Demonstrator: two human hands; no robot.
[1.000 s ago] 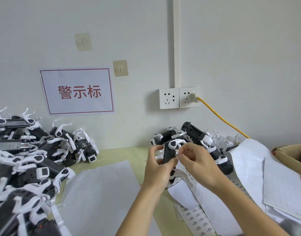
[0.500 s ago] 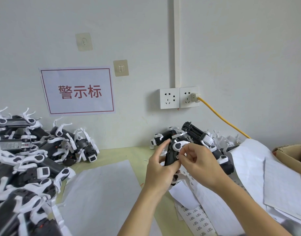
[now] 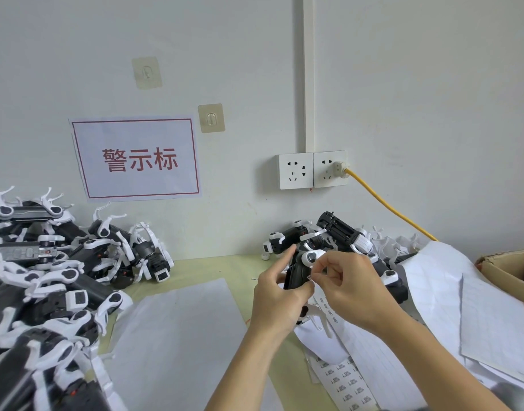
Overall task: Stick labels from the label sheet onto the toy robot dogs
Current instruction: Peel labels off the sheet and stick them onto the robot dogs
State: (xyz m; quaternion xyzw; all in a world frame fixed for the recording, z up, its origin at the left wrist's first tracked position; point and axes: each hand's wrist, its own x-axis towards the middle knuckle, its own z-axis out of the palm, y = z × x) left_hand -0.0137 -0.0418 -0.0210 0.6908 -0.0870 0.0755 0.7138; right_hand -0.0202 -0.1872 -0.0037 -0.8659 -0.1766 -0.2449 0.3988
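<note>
My left hand [image 3: 277,295] grips a black-and-white toy robot dog [image 3: 299,269] held up above the table, index finger raised along its side. My right hand [image 3: 348,287] pinches a small label [image 3: 309,276] against the dog's body beside my left thumb. The label sheet [image 3: 348,384] with rows of small printed labels lies on the table below my right forearm. A pile of toy dogs [image 3: 341,234] sits behind my hands by the wall. A large heap of toy dogs [image 3: 53,280] fills the left side.
White backing sheets [image 3: 177,345] lie flat at centre, and more papers [image 3: 450,307] are stacked to the right. A cardboard box [image 3: 510,271] sits at the right edge. A yellow cable [image 3: 388,203] runs from the wall socket [image 3: 329,169] down behind the papers.
My left index finger has lifted off the toy dog and points up. My right hand has shifted slightly down, pressing the label lower on the body.
</note>
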